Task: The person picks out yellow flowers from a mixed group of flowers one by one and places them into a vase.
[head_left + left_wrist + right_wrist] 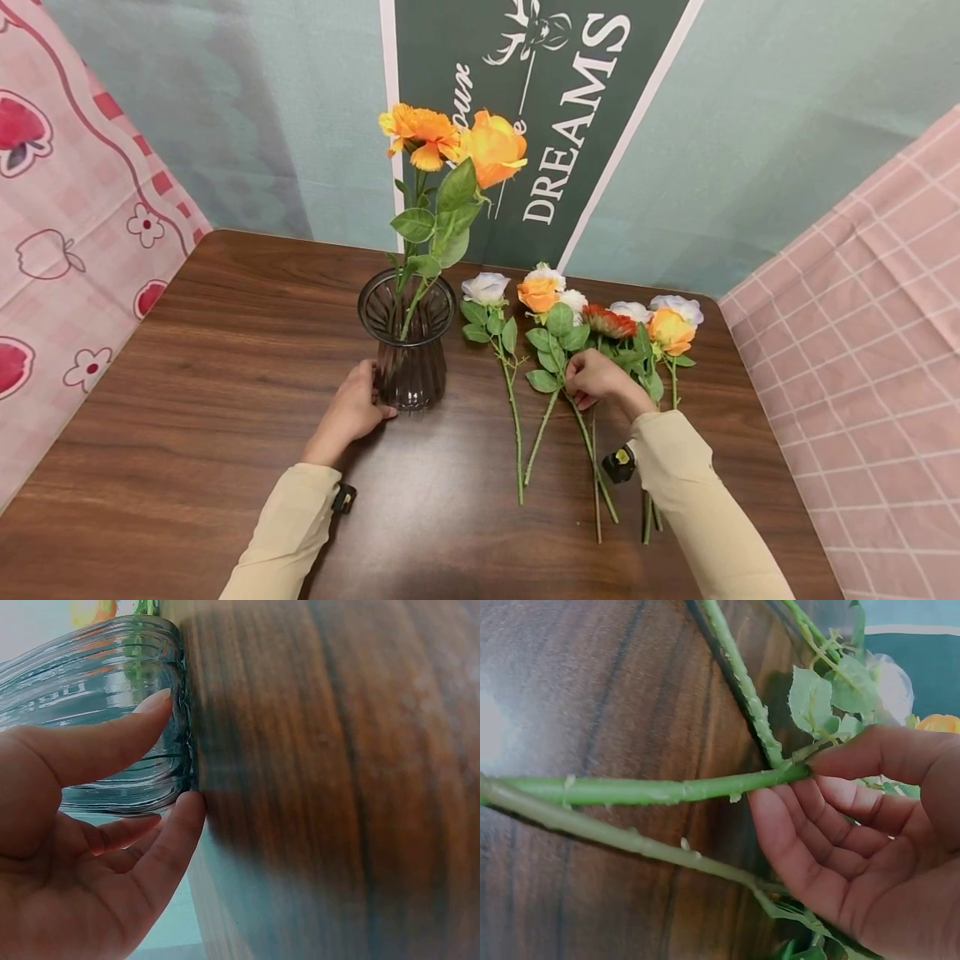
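A dark, see-through ribbed vase [412, 379] stands upright on the table, holding an orange ruffled flower [422, 137] and an orange rose [492, 150]. My left hand [351, 407] holds the vase low at its base; the left wrist view shows the thumb along the glass and a fingertip at the bottom edge. Over the loose flowers on the right, my right hand [596, 377] pinches a green flower stem [667, 792] between thumb and fingers, just below its leaves. Which bloom tops this stem is hidden among the others.
A pale lilac rose [486, 288] lies right of the vase. Beside it are an orange rose [538, 293], a red flower [609, 322], a yellow-orange rose [671, 332] and white blooms, their stems crossing on the wooden table [225, 375]. A printed cloth [322, 125] hangs behind.
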Motion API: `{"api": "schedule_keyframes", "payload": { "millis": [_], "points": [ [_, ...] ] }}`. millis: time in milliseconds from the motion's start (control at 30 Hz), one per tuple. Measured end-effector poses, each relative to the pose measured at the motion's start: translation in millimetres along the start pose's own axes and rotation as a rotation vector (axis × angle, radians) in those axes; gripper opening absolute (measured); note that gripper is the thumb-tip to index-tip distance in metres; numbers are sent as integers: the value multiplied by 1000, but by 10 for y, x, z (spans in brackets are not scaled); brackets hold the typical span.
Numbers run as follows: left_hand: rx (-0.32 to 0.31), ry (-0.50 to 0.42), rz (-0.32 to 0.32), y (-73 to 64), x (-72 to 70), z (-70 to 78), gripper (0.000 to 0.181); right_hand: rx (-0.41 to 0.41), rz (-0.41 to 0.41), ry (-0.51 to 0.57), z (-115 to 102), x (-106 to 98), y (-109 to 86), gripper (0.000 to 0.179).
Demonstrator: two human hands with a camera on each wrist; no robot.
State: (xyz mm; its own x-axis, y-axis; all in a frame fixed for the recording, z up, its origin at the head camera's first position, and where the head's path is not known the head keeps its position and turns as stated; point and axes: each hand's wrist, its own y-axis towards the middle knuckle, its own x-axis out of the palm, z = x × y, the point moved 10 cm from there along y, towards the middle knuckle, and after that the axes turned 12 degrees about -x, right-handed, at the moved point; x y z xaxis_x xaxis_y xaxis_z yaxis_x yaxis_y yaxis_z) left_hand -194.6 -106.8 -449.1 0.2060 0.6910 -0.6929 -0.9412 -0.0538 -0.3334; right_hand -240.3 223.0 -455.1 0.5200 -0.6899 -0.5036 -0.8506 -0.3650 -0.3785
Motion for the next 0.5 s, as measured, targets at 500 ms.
{"api": "schedule_keyframes", "payload": {
  "millis": [500],
  "points": [
    [-4,12,-4,19,-3,-5,66,-84,-7,103,-169,-120,-31,5]
  ]
}}
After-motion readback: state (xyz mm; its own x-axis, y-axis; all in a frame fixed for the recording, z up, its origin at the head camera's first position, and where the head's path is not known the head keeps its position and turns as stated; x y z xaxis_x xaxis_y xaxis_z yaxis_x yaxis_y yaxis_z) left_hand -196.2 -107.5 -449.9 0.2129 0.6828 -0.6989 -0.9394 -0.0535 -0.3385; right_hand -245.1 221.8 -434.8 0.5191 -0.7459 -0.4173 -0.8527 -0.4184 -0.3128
